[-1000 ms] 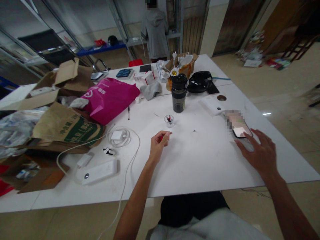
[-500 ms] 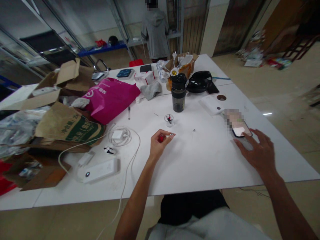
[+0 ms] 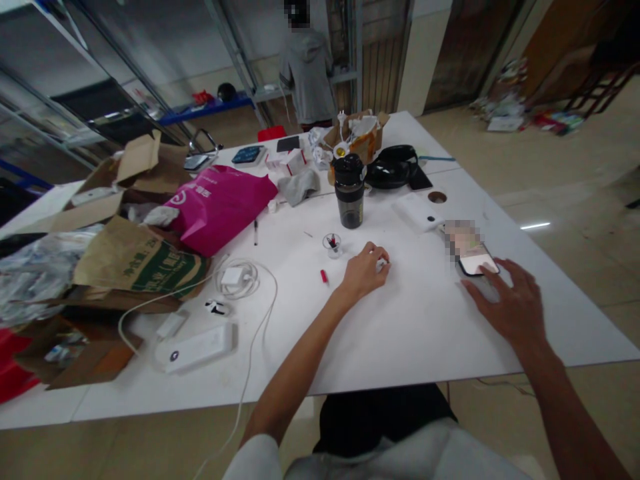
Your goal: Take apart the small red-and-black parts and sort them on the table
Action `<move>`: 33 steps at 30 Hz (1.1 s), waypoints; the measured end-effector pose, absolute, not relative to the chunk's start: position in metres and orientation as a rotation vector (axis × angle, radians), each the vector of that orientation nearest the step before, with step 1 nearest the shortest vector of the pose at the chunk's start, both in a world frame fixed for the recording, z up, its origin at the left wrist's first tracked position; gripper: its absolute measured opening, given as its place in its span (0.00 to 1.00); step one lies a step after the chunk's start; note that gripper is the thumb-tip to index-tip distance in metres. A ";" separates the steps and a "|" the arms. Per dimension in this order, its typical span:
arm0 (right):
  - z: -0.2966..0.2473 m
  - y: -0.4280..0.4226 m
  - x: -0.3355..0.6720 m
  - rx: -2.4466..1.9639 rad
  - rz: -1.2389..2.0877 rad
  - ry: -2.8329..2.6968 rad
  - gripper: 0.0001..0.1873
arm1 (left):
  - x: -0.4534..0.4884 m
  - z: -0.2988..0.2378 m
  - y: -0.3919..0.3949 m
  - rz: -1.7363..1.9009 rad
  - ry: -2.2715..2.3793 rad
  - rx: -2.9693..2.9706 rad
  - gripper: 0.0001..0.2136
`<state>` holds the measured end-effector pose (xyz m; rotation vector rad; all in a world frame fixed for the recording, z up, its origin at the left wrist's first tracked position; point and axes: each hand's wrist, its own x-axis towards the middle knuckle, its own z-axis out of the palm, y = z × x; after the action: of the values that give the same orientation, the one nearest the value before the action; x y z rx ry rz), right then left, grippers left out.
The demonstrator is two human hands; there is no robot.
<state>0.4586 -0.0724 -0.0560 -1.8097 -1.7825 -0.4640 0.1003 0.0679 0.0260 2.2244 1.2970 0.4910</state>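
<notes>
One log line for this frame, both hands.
left hand: fingers curled on table, grip unclear | red piece: loose on table, apart from it | right hand: open, flat, beside phone

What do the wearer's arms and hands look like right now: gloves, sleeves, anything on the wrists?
Both hands are bare: no gloves on the left hand or the right hand, and no ring, watch or band shows. Both forearms are uncovered. A pale grey sleeve shows at the top of the left arm; the right arm leaves the frame before any sleeve appears.
</notes>
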 end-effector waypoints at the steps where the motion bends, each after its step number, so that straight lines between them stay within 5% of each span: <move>1: -0.055 -0.073 0.458 -1.812 -0.446 -1.776 0.27 | 0.105 0.025 0.070 0.440 1.311 2.256 0.06; 33: -0.054 -0.073 0.457 -1.781 -0.404 -1.775 0.28 | 0.110 0.020 0.075 0.239 1.386 2.367 0.09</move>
<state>0.4574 -0.0729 -0.0545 -1.7814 -1.7746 -0.4038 0.1095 0.0754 0.0197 2.3665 1.3862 0.2389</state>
